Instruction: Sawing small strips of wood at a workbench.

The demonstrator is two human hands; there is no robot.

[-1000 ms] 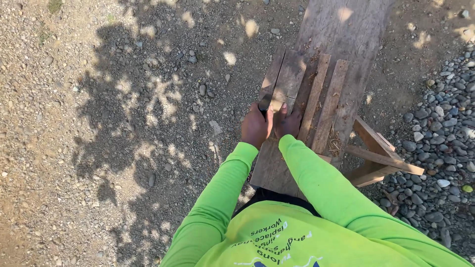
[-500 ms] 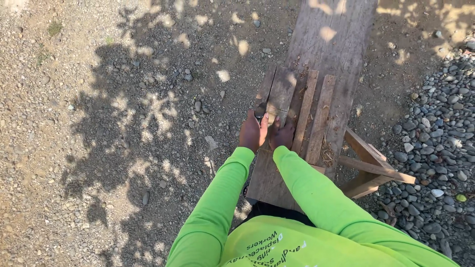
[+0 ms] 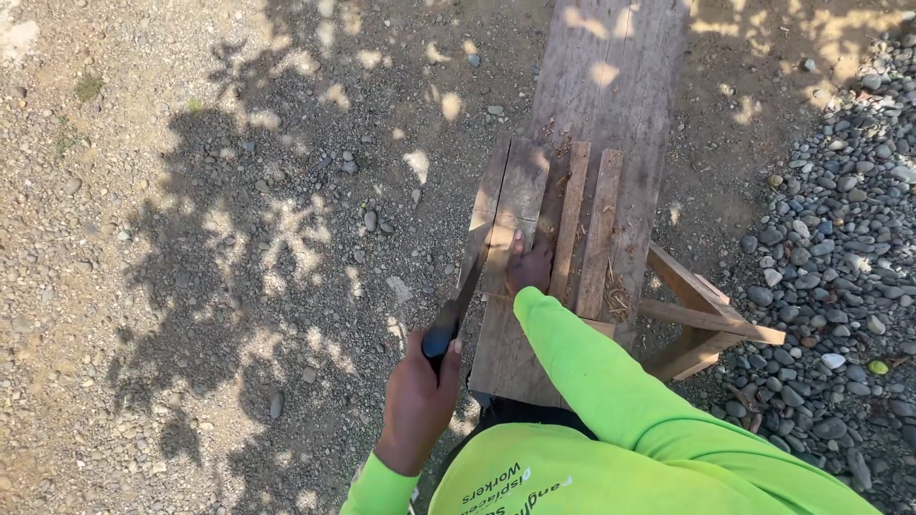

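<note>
Nearest the camera, the left hand (image 3: 417, 401) is closed around the dark handle of a saw (image 3: 456, 305), its blade running forward along the left edge of a short board (image 3: 510, 205). Just beyond, the right hand (image 3: 529, 268) presses flat and open on that board, seemingly to steady it against the blade. The board lies on a long plank bench (image 3: 611, 105), beside two thin wooden strips (image 3: 587, 229). Farther off, gravel (image 3: 840, 238) and shaded dirt ground (image 3: 191, 238) surround the bench.
</note>
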